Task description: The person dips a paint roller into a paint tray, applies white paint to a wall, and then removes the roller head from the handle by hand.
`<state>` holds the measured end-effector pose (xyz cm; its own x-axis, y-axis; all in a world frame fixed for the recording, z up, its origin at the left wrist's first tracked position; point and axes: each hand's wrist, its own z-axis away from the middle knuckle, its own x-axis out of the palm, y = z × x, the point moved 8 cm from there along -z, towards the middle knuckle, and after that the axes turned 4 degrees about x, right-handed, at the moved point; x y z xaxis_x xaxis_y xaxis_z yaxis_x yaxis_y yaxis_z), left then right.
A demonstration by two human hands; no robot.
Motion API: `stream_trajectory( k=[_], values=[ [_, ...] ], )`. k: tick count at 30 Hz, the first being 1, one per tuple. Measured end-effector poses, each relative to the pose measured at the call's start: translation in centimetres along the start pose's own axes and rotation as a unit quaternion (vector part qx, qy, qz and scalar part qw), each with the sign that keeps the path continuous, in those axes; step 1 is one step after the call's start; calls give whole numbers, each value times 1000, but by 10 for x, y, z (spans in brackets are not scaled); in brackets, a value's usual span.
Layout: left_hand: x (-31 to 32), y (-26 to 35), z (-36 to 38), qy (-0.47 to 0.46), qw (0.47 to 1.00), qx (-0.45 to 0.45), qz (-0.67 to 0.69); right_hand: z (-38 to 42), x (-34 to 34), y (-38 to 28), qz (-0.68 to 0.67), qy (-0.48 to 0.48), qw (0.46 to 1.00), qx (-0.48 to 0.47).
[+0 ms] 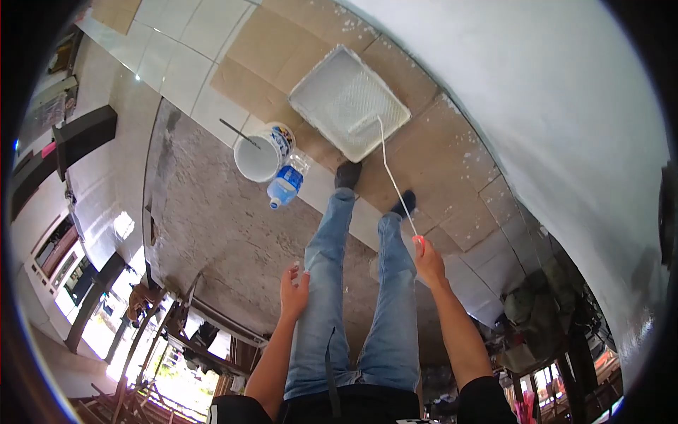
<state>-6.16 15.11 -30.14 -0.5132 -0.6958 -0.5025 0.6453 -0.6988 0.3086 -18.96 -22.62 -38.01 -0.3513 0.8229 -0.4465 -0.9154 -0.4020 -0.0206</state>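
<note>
My right hand (429, 264) is closed around the red handle of a paint roller (389, 169), whose long white rod reaches forward. Its white head lies in the paint tray (314, 121), a rectangular tray coated with whitish paint. My left hand (294, 291) hangs beside my left thigh, fingers slightly curled and apart, holding nothing. Left of the tray stands a white bucket (256, 164) with a dark stick poking out of it. Against the bucket is a clear plastic bottle (286, 185) with a blue label.
Paint-spattered cardboard (438, 169) covers the tiles under the tray and along the white wall (565, 141) on the right. Rough bare concrete (205, 205) lies to the left. Cluttered dark items (537, 311) sit behind me on the right, and wooden furniture (180, 321) at the lower left.
</note>
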Motion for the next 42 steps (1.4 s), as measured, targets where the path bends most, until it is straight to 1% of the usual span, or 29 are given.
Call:
stream_trajectory(
  k=[3, 6, 11, 14, 17, 20, 21, 23, 24, 26, 27, 29, 32, 35, 38, 39, 41, 42],
  values=[
    [-7, -27, -11, 0, 1000, 3, -5, -8, -3, -19, -8, -11, 1000, -5],
    [-15, -18, -10, 2, 1000, -26, -3, -13, -9, -32, -19, -5, 1000, -20],
    [-12, -3, -10, -16, 1000, 8, -10, -16, -25, -41, 5, 9, 999, -49],
    [-3, 0, -4, -13, 999, 30, -1, -20, -36, -47, 11, -10, 999, -33],
    [-8, 6, 8, -7, 999, 36, 7, -19, -32, -23, 7, -9, 999, -46],
    [-17, 6, 11, -4, 999, 44, 11, -9, -20, 23, -14, -9, 999, -28],
    [-18, 4, 10, -4, 999, 47, 13, -8, -19, 25, -4, -9, 1000, -30],
    [-19, -12, 6, -3, 999, 44, 3, -9, -15, 28, 16, -10, 999, -29],
    [-18, -19, 5, -5, 999, 42, -3, -12, -12, 22, 3, -5, 999, -43],
    [-18, -26, 8, -8, 1000, 11, 10, -24, -7, -3, -24, 1, 997, -67],
    [-17, -27, 6, -6, 1000, -2, 18, -36, -9, -20, -12, -2, 998, -68],
    [-18, -25, 7, 7, 1000, 3, 19, -48, -10, -50, 10, -14, 997, -71],
    [-22, -26, 9, 2, 999, -15, 29, -45, -17, -50, 13, -10, 998, -55],
    [-25, -19, 10, -2, 999, -20, 34, -20, -16, -23, -49, 5, 996, -77],
    [-25, -15, 4, 0, 999, -19, 42, 1, -8, 20, 44, -27, 999, -5],
    [-22, -17, 6, -2, 999, -22, 46, 0, -9, 14, 28, -25, 999, -21],
    [-19, -15, 8, -9, 998, -37, 49, -7, -18, -18, -7, -19, 999, -49],
    [-18, -13, 7, -9, 998, -42, 50, -13, -20, -31, -4, -21, 998, -51]
  ],
)
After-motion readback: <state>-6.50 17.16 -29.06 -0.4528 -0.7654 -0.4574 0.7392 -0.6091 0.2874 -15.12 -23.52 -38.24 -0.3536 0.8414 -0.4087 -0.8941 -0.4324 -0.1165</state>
